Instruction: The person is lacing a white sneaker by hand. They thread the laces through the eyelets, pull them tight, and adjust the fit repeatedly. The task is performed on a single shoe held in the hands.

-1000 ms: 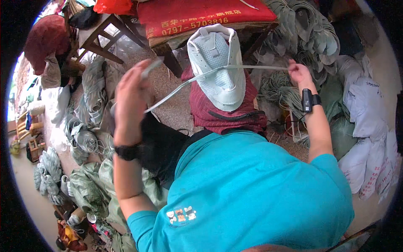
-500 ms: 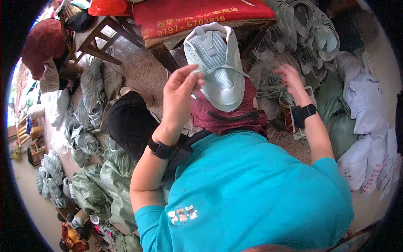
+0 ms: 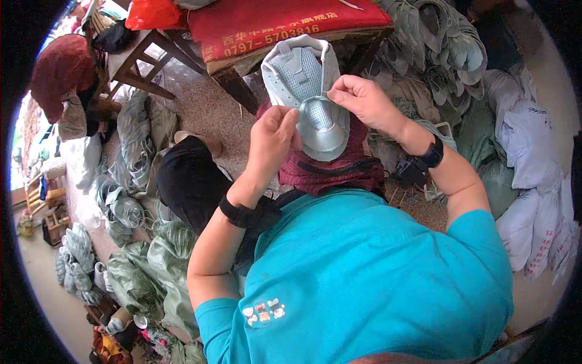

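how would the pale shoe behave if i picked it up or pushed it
The pale shoe would probably be light, given its airy mesh. Its collar stands open and rounded, so may be fairly stiff. Pushed, it might wobble, as soft-looking maroon cloth lies beneath.

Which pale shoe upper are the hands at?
The single shoe upper between left hand and right hand, over maroon cloth; the others lie apart, in bundles.
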`<state>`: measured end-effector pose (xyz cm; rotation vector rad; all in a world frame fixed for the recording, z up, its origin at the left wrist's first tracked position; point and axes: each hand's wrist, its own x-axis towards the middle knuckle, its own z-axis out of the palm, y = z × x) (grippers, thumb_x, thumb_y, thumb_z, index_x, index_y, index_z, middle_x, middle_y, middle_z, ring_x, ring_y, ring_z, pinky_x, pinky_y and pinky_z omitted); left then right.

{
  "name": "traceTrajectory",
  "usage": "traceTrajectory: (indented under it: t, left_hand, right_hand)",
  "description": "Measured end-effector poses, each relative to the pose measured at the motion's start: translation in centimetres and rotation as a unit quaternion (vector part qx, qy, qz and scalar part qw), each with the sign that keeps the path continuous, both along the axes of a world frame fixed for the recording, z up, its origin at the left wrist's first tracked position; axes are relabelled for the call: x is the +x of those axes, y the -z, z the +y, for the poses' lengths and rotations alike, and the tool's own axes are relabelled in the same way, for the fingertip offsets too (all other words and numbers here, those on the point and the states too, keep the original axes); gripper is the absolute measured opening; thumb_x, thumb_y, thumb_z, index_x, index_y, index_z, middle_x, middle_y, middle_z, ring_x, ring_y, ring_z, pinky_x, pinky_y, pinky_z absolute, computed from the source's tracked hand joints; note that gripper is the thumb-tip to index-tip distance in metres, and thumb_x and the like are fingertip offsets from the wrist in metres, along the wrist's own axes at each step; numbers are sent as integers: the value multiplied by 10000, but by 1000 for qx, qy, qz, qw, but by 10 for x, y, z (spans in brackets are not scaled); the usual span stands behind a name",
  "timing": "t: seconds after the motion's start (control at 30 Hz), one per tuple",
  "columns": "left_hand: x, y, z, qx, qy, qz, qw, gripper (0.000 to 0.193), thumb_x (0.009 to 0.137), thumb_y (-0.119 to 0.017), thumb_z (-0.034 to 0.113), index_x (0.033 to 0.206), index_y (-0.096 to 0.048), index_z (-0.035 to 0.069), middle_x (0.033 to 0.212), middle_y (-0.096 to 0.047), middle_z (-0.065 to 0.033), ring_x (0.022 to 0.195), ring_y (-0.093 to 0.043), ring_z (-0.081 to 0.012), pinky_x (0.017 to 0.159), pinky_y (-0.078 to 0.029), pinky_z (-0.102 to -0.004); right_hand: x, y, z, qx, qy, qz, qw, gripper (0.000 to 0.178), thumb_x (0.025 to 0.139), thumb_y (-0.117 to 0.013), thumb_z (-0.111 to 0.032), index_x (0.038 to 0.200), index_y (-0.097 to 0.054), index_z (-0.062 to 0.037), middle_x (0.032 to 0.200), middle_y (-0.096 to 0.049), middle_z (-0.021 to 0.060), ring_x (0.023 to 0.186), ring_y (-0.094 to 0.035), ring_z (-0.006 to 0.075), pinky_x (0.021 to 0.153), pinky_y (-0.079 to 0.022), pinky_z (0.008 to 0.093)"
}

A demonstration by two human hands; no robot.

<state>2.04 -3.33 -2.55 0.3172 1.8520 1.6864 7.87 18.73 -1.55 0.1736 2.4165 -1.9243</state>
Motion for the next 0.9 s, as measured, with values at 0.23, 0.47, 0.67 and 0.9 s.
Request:
traceTrajectory:
  t: [0.23,0.47,0.67,0.9]
  left_hand:
    - [4,-3,1,-3,-61,25,998,229,964,-602,214,960,-630,-13,612,-523,39,477,-445,-30,420,-343,-221]
    - [3,3,1,47,-110,38,992,164,947,-625,157,945,-625,-7,703,-564,34,600,-482,-20,518,-382,-191]
    - [4,9,1,44,-128,100,986,151,957,-606,155,945,-622,6,755,-598,13,656,-523,-53,575,-438,-213]
    - [3,7,1,-66,-141,334,930,116,928,-628,125,928,-617,10,749,-610,-34,671,-559,-95,619,-474,-247]
  right_hand:
    - [-12,-7,11,55,-24,-51,997,172,916,-631,-193,841,-589,-44,755,-557,-50,717,-501,55,628,-403,244]
    - [-16,-29,-15,459,-54,217,860,145,841,-622,-182,805,-577,-49,741,-609,160,682,-609,355,586,-465,431]
    - [-22,-47,-4,428,-117,117,889,175,847,-616,-204,795,-592,-38,711,-608,169,706,-620,362,617,-472,451]
    - [-23,-45,-2,418,-124,108,894,191,853,-609,-221,804,-604,-36,728,-617,177,701,-618,368,616,-471,448]
